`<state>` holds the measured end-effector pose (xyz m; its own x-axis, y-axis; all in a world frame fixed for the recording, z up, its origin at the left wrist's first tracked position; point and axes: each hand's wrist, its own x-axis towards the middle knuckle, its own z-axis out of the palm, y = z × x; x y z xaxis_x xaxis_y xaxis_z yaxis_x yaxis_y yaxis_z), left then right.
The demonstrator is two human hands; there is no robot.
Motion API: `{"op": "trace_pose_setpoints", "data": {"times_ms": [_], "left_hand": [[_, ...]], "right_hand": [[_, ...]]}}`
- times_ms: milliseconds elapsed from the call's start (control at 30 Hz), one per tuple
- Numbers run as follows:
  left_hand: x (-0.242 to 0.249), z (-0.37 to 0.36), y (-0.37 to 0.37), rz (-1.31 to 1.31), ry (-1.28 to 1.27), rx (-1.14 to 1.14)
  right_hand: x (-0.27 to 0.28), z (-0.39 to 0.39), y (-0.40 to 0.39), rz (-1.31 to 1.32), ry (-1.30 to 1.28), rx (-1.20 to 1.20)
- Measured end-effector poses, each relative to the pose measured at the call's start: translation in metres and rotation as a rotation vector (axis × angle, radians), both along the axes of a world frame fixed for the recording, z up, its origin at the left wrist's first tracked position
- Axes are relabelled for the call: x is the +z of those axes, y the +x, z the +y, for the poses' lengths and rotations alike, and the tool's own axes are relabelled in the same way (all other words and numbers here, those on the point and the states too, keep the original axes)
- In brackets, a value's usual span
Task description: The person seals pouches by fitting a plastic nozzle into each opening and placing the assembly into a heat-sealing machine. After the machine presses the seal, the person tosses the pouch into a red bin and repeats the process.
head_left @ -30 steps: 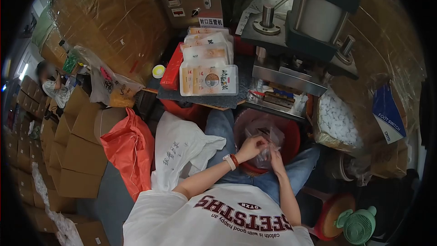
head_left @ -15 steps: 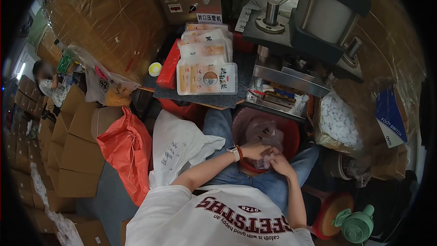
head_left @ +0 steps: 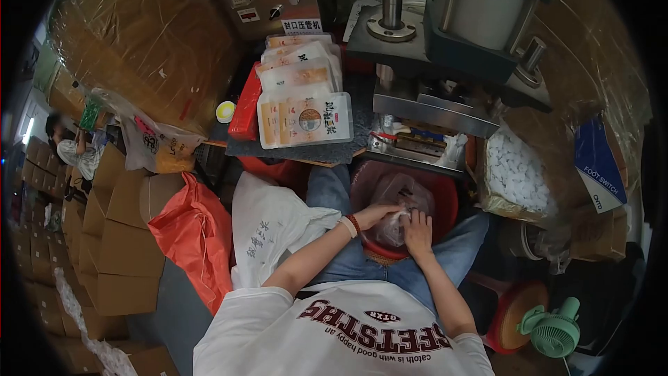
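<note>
A clear plastic bag (head_left: 391, 231) stands in a red bucket (head_left: 449, 198) between my knees. My left hand (head_left: 381, 214) is closed on the bag's gathered top, its fingers bunched around the film. Close beside it, my right hand (head_left: 419, 234) has its fingers curled over the right side of the same gathered plastic. What lies inside the bag is hard to make out. Just beyond the bucket is the press machine (head_left: 435, 111), with a metal jaw at its front. A stack of printed pouches (head_left: 306, 120) lies on the dark mat to the left.
On the right are a box of small white pieces (head_left: 516, 174), a blue foot-switch box (head_left: 600, 167) and a green fan (head_left: 554, 327). White sack (head_left: 275, 226) and orange bag (head_left: 191, 233) sit left, near cardboard boxes (head_left: 129, 251). Another person (head_left: 76, 150) is far left.
The hands have shifted on the bag's top; my right hand's fingers now reach farther forward over it. The bag is bunched differently. The whole view has moved slightly.
</note>
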<state>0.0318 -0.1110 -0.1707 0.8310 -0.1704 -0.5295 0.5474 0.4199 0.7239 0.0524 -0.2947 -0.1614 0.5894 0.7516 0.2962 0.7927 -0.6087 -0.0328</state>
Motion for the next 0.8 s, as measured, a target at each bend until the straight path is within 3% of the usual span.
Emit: {"op": "trace_pose_setpoints", "data": {"times_ms": [300,400,433,500,533,700,733,767,800], "left_hand": [[-0.048,-0.017,0.011,0.241,-0.388,0.333],[-0.048,-0.017,0.015,0.305,-0.291,0.478],[-0.056,-0.013,0.018,0.307,-0.296,0.473],[-0.076,0.001,0.029,0.417,-0.162,0.590],[-0.108,0.003,0.037,0.410,-0.168,0.595],[-0.258,0.025,0.054,0.063,0.703,0.590],[-0.209,0.024,0.058,0.062,0.702,0.584],[-0.152,0.013,0.047,0.137,0.472,0.566],[-0.088,-0.006,0.032,0.209,0.243,0.543]], "right_hand": [[-0.010,0.002,0.001,0.093,-0.058,-0.070],[-0.006,-0.001,0.000,0.043,0.028,0.010],[-0.001,-0.004,-0.004,0.166,0.072,0.080],[0.013,-0.010,-0.017,0.283,0.107,0.155],[0.024,-0.015,-0.033,0.399,0.185,0.165],[0.011,-0.038,-0.053,0.693,0.422,0.224],[0.001,-0.039,-0.047,0.943,0.630,0.191],[-0.007,-0.039,-0.041,1.188,0.842,0.154],[-0.011,-0.035,-0.033,1.184,0.846,0.151]]}}
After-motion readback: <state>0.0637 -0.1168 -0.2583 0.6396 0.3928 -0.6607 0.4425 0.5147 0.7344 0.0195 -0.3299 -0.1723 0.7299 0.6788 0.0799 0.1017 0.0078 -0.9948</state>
